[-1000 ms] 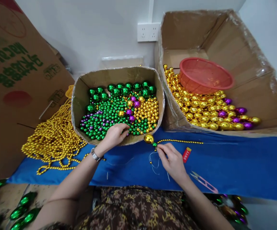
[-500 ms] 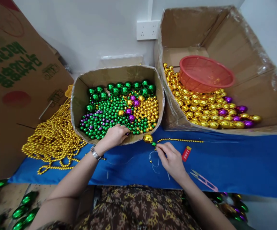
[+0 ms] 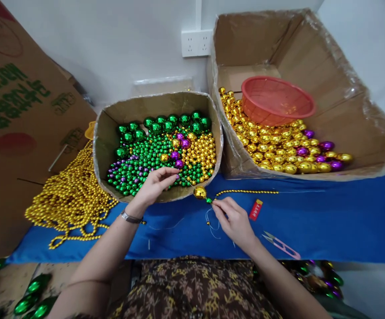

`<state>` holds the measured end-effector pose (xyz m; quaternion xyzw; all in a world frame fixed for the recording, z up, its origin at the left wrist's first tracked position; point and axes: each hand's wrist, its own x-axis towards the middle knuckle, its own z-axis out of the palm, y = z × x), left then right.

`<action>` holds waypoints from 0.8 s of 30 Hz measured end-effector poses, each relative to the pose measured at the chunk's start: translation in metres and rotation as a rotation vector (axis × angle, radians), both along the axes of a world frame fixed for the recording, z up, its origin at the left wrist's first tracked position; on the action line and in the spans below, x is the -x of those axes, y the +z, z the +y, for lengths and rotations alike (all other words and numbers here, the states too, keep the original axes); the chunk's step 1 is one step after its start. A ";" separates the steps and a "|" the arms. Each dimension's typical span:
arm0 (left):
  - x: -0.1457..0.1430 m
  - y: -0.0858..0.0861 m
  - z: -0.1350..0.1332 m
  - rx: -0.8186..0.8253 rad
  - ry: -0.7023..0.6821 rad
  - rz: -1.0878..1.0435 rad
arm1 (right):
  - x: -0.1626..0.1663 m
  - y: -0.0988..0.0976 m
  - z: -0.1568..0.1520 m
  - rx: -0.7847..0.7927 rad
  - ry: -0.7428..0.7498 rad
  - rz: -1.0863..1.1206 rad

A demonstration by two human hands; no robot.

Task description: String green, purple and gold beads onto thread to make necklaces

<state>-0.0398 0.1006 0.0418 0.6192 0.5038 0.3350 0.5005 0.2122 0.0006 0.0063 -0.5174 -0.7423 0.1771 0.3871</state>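
Over the front of the smaller cardboard box (image 3: 96,137), my left hand (image 3: 155,186) is closed in a pinch, with a small purple bead (image 3: 177,177) at its fingertips. A thin line, thread or needle, runs from there toward a large gold bead (image 3: 199,192). Below that gold bead sits a small green bead (image 3: 209,200) on the same line. My right hand (image 3: 234,219) pinches the strand just behind the green bead, above the blue cloth. Loose white thread (image 3: 214,230) with a tiny gold bead hangs or lies beside my right fingers; which, I cannot tell.
Green, gold and purple beads (image 3: 155,150) fill the smaller box. At right, a larger box (image 3: 325,66) holds gold and purple beads and a red basket (image 3: 277,99). Gold bead strings (image 3: 69,195) lie left. Pink-handled snips (image 3: 281,246) and a red packet (image 3: 255,210) lie on the cloth.
My left hand has lifted from among the beads near the box's front wall, and its pinching fingertips now show. My right hand stays by the green bead. The view has shifted slightly.
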 end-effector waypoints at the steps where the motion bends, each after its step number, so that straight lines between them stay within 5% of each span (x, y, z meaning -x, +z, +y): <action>1: -0.001 0.002 -0.001 0.095 0.046 -0.153 | 0.000 0.000 0.000 -0.004 0.005 -0.005; 4: -0.004 0.007 -0.006 0.282 0.115 -0.433 | 0.002 0.001 0.000 -0.023 0.016 -0.021; 8: -0.008 0.007 -0.010 0.366 0.136 -0.545 | 0.005 0.002 0.000 -0.029 0.022 -0.029; 19: -0.011 0.006 -0.014 0.353 0.150 -0.553 | 0.004 0.001 0.000 -0.033 0.021 -0.085; 24: -0.014 0.008 -0.017 0.221 0.153 -0.397 | 0.007 0.001 0.000 -0.043 0.004 -0.104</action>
